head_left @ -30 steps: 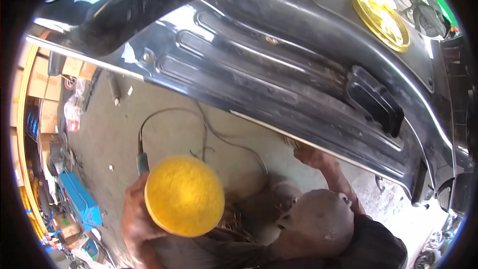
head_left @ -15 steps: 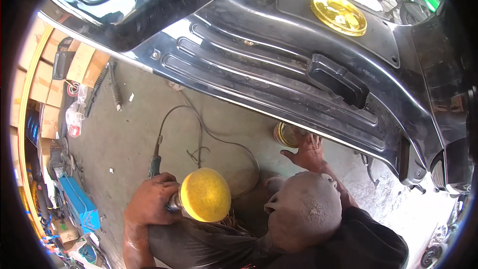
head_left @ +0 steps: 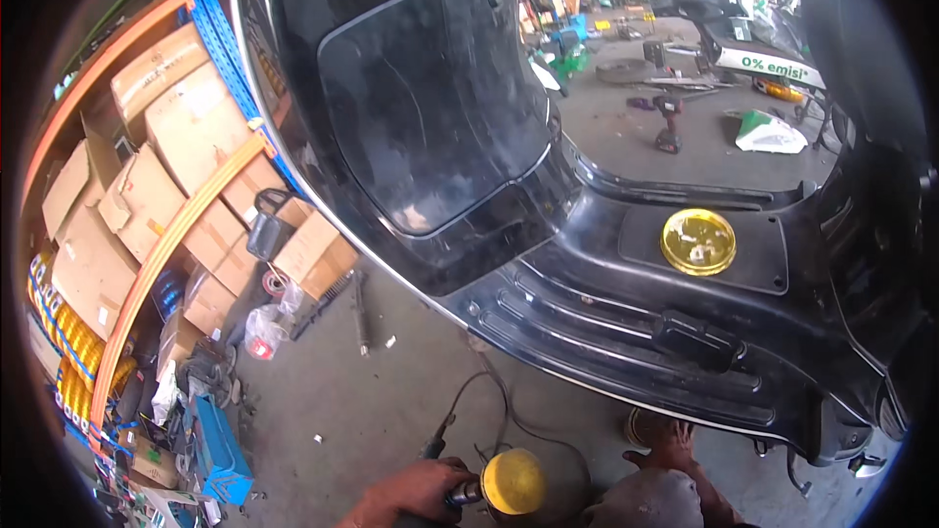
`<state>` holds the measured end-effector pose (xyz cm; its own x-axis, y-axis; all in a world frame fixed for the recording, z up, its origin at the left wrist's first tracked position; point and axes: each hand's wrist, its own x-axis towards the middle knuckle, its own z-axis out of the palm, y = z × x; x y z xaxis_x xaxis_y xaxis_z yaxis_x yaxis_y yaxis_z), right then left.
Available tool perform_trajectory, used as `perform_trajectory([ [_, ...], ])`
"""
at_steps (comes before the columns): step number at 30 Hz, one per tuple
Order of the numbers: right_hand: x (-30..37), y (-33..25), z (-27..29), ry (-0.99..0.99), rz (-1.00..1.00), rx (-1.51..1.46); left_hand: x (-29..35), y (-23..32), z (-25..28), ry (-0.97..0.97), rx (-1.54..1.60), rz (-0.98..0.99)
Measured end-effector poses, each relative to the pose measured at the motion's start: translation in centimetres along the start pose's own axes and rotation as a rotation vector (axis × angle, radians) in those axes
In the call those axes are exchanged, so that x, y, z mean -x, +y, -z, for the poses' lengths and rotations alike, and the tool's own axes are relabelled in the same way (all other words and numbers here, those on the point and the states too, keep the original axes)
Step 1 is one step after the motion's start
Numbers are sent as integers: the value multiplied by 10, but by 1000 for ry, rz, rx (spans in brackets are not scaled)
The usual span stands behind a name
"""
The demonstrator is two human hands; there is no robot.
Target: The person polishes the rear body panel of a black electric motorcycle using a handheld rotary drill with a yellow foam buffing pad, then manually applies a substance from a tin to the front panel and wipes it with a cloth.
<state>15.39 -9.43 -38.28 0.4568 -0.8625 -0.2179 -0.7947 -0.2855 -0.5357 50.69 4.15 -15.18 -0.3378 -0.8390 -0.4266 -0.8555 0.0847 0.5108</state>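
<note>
At the bottom, my left hand [head_left: 430, 489] is closed round an electric polisher [head_left: 432, 446], whose round yellow foam pad [head_left: 514, 482] faces up. Its cord runs over the floor. My right hand [head_left: 670, 451] reaches under the side edge of a black scooter [head_left: 587, 372], at a small round tin [head_left: 639, 427]. The thumb is spread and the fingers are stretched out; their tips are partly hidden by the tin and the shadow. A round yellow lid [head_left: 698, 242] with whitish residue inside lies on the scooter's floorboard.
Cardboard boxes [head_left: 181, 127] fill an orange and blue rack at the left. A blue box [head_left: 217, 450] and loose parts [head_left: 360, 318] lie on the floor beside it. Beyond the scooter are a cordless drill [head_left: 668, 122], a white-green panel [head_left: 770, 132] and another two-wheeler.
The view has tilted up, so hands and scooter sit lower in the picture and more of the rack and workshop shows. Both hands keep much the same places, at the polisher and the tin.
</note>
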Motion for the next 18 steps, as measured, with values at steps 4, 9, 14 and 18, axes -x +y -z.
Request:
perform_trajectory([
  [4,23,-29,18,451,128,-157,-3,-12,-11,-39,-59,68],
  [9,0,-97,72,-229,590,-539,-14,-8,-4,-28,-12,48],
  [14,-30,-247,192,60,952,-1164,-3,-24,-8,26,61,235],
  [18,-93,-327,309,737,793,-1185,-4,-34,-8,-36,186,426],
])
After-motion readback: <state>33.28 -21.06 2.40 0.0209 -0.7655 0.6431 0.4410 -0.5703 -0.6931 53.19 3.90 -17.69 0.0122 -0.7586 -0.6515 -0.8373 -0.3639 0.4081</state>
